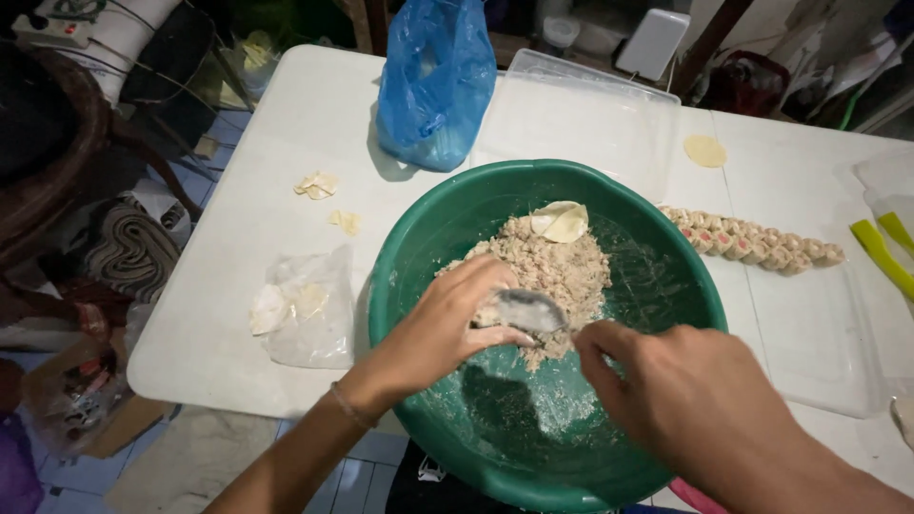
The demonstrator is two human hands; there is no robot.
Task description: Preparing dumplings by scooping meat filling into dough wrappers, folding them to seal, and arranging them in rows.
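The person's left hand (447,328) is cupped over the near side of a green basin (666,286), fingers curled closed around a pale dumpling wrapper (528,309) that lies in the palm like a small dish, held low above the filling so nothing drops on the white surface (286,171). The right hand (685,400) comes in from the near right with its fingers pinched together at the wrapper's edge; whether it grips a spoon or only its own fingertips cannot be told, since the back of the hand hides them.

The minced filling (547,266) is heaped toward the far middle of the basin, with 1 loose wrapper (562,221) lying on top of it, within easy reach of both hands. Beyond the basin's right rim, a row of finished dumplings (752,243) lies lined up on a clear tray (819,352), kept apart from the raw mix. A blue plastic bag (433,86) stands at the far side, beside a clear lid (590,114). To the left, a clear bag holding wrappers (305,305) lies flat, with 2 scraps of wrapper (324,190) just beyond it.
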